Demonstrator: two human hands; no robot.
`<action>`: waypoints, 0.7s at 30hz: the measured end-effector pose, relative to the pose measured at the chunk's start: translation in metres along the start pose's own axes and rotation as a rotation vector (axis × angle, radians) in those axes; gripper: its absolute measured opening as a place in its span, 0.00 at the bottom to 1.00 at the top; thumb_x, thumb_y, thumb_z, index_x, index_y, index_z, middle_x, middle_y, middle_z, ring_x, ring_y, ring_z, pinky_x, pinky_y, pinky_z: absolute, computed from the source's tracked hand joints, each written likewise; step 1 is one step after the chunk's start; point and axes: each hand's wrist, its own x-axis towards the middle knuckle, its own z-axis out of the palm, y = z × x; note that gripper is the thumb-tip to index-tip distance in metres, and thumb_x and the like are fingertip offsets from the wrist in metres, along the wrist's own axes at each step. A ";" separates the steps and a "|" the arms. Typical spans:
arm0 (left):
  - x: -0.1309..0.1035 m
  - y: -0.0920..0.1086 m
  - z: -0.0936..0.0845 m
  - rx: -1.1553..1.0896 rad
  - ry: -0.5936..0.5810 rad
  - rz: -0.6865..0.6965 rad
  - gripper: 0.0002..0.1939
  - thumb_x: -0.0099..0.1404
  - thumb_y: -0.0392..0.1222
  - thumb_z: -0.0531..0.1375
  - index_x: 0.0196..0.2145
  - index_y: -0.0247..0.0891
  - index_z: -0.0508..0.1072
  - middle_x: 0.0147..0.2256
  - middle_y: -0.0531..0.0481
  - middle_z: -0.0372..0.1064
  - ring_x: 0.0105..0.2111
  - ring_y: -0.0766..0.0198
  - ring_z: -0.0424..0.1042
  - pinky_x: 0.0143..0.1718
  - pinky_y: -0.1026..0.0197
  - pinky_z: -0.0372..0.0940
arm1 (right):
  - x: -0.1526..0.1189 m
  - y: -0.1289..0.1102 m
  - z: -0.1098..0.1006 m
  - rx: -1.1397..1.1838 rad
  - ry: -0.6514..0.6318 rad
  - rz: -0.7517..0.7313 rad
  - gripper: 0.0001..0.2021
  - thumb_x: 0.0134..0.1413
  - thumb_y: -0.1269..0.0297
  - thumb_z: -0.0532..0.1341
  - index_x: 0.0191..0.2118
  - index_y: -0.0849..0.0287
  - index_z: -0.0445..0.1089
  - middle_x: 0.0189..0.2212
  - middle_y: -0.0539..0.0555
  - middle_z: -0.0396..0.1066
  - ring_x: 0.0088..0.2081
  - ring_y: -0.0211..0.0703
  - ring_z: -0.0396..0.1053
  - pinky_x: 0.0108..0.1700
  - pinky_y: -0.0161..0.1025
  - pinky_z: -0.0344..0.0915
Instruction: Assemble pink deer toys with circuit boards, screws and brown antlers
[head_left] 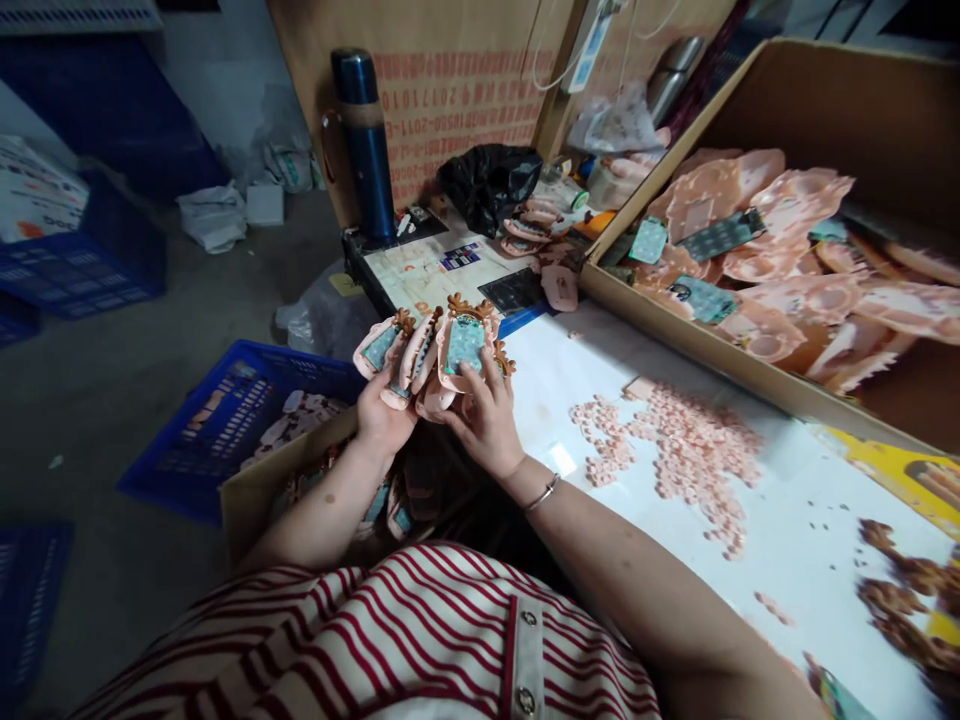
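Observation:
Several pink plastic pieces (416,355) with teal panels and brown knobbly trim are bunched between my hands, above an open carton near my lap. My left hand (386,415) is wrapped round the lower left of the bunch. On the right side, my right hand (486,415) holds the front piece (463,345), its fingers lying on the teal panel and its thumb underneath. The pieces overlap, so their lower parts are partly hidden.
Small pink parts (697,450) lie on the white table (555,370). A large carton (697,350) of pink shells stands at right. Behind are a blue flask (367,150) and a black bag (491,185). A blue crate (180,440) is at left; brown parts (900,590) lie lower right.

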 end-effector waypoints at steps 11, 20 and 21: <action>-0.008 0.001 -0.025 0.017 -0.046 -0.044 0.15 0.57 0.41 0.59 0.42 0.41 0.78 0.41 0.49 0.80 0.44 0.59 0.78 0.50 0.55 0.71 | -0.005 -0.027 -0.005 -0.061 -0.123 0.037 0.26 0.67 0.55 0.58 0.67 0.53 0.63 0.73 0.67 0.51 0.74 0.62 0.47 0.70 0.68 0.43; -0.062 0.035 -0.082 0.200 0.109 0.062 0.19 0.57 0.48 0.59 0.45 0.42 0.78 0.45 0.45 0.78 0.53 0.48 0.74 0.49 0.50 0.72 | -0.037 -0.086 0.022 0.028 -0.228 -0.050 0.24 0.69 0.52 0.56 0.66 0.48 0.65 0.72 0.65 0.54 0.73 0.59 0.51 0.71 0.73 0.32; -0.075 0.040 -0.092 0.208 0.131 0.058 0.20 0.57 0.48 0.60 0.47 0.42 0.77 0.45 0.45 0.78 0.53 0.48 0.74 0.47 0.51 0.73 | -0.043 -0.096 0.028 0.063 -0.265 -0.068 0.24 0.69 0.51 0.56 0.67 0.47 0.64 0.72 0.65 0.53 0.73 0.59 0.51 0.71 0.74 0.32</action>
